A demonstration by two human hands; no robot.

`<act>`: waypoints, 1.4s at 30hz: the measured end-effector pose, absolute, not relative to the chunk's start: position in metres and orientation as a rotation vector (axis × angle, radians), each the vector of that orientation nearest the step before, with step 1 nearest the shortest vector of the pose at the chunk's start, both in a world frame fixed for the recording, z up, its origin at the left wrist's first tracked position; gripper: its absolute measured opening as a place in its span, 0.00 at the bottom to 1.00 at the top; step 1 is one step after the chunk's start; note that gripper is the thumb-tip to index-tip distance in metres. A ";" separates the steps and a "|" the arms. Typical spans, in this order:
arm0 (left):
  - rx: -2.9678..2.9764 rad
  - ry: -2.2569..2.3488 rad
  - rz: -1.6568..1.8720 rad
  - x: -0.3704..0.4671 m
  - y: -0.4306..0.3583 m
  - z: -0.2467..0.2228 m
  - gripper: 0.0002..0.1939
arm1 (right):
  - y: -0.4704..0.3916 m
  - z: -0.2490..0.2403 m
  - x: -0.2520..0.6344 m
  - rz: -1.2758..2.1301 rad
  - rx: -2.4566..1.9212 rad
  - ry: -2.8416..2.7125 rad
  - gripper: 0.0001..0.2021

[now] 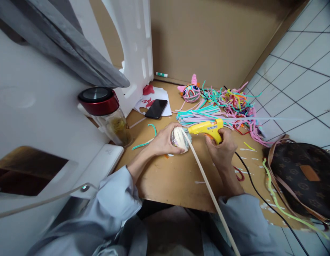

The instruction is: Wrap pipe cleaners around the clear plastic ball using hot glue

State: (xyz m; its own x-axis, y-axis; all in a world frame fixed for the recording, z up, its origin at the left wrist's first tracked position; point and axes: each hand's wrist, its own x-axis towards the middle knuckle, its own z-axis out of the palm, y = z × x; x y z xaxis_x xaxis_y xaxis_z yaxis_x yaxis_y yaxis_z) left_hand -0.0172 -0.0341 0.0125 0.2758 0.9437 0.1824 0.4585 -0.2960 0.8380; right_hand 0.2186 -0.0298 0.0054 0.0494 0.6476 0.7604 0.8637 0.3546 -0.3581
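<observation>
In the head view, my left hand [166, 140] is closed around a small clear ball [174, 138] partly covered with cream-coloured strands. From the ball a long cream strip [204, 174] runs down past the bottom edge of the view. My right hand [223, 147] grips a yellow glue gun [204, 128] by its handle. The gun's nozzle points left and meets the ball's right side; whether it touches, I cannot tell. A long translucent glue stick [266, 119] sticks out of its back end, and a black cord [250, 177] trails to the lower right.
Pastel pipe cleaners [199, 114] lie bundled behind the gun, beside a tangled multicoloured heap [234, 99]. A finished pink-eared ball figure [191, 93] stands further back. Around them are a phone [156, 108], a red-lidded jar [106, 117] and a brown handbag [306, 177].
</observation>
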 end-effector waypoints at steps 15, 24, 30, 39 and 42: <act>1.918 1.263 0.913 -0.018 -0.033 0.012 0.42 | -0.027 0.002 0.221 -0.326 -1.246 -1.673 0.11; 1.939 1.242 0.913 -0.019 -0.033 0.012 0.42 | -0.028 0.005 0.220 -0.310 -1.229 -1.674 0.11; 1.924 1.231 0.926 -0.020 -0.033 0.011 0.42 | -0.029 0.006 0.223 -0.287 -1.238 -1.710 0.10; 1.921 1.224 0.921 -0.020 -0.031 0.009 0.41 | -0.027 0.006 0.226 -0.305 -1.220 -1.716 0.10; 1.922 1.223 0.921 -0.020 -0.031 0.009 0.42 | -0.027 0.006 0.226 -0.308 -1.213 -1.714 0.10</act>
